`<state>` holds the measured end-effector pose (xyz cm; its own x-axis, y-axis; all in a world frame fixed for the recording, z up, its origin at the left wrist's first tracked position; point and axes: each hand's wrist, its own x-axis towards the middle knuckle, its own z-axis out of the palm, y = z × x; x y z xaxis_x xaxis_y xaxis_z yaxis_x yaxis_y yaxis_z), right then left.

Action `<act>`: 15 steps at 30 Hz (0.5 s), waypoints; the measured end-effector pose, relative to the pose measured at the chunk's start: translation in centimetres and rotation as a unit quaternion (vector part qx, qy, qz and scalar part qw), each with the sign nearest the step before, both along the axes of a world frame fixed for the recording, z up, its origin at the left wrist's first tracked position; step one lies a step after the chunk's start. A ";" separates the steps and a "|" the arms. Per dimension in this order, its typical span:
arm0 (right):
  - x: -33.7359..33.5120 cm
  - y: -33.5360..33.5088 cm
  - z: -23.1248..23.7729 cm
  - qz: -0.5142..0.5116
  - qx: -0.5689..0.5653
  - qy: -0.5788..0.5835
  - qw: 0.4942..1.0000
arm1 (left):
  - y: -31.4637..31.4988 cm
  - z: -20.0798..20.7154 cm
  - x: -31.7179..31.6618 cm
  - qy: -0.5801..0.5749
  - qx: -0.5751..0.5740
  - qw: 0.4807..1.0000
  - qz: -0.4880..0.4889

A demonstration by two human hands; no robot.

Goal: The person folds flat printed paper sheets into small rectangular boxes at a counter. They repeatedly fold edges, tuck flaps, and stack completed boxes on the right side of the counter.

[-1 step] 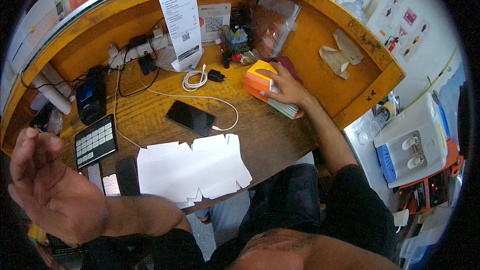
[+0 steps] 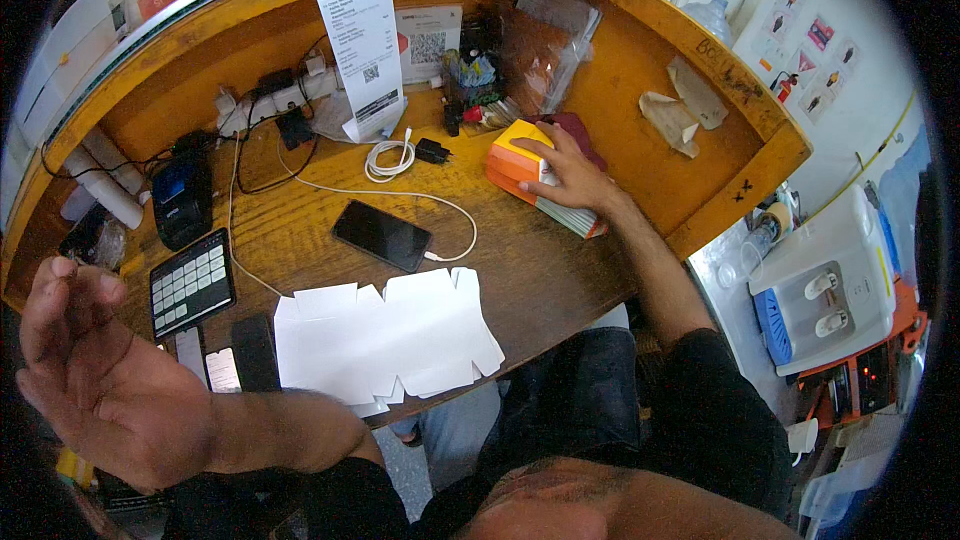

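On the left, my left hand (image 2: pixel 105 370) is raised in the air, palm up, its fingers loosely bent and apart with nothing in them. It is nearest to a tablet (image 2: pixel 192 285) with a grid of pale tiles. At the right of the desk, my right hand (image 2: pixel 575 175) lies over an orange, yellow and white block (image 2: pixel 512 168) that looks like stacked folded cartons. The fingers reach across its top and the thumb comes down the near side. Something dark maroon (image 2: pixel 585 135) shows just behind it. A white cut-out card sheet (image 2: pixel 390 335) lies flat at the desk's front edge.
A black phone (image 2: pixel 382 235) with a white cable lies mid-desk. Beside the tablet are a lit phone (image 2: pixel 223 370) and a dark flat device (image 2: pixel 257 353). Behind stand a card terminal (image 2: pixel 183 198), a coiled cable (image 2: pixel 388 162) and a hanging receipt (image 2: pixel 360 50). Wooden panels (image 2: pixel 690 180) border the desk.
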<state>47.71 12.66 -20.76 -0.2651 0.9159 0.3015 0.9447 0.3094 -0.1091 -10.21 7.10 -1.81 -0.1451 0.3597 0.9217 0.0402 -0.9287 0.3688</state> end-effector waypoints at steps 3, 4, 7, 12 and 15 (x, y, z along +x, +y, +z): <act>-0.5 0.0 -1.9 -0.015 0.030 0.038 0.999 | -0.1 -0.1 -0.1 -0.018 -0.012 1.000 -0.003; -0.8 -0.3 -2.2 -0.025 0.033 0.038 0.998 | -0.1 -0.2 0.2 -0.040 -0.021 0.999 0.004; -1.8 -0.7 -2.3 -0.054 0.038 0.037 0.997 | 0.2 -0.6 0.1 0.014 0.023 0.999 0.026; -2.3 -0.6 -3.5 -0.094 0.080 0.009 0.992 | 1.2 -1.1 0.0 0.028 0.059 0.997 0.046; -2.6 -1.0 -3.3 -0.106 0.066 0.031 0.992 | 1.0 -1.0 -0.1 0.051 0.068 0.995 0.051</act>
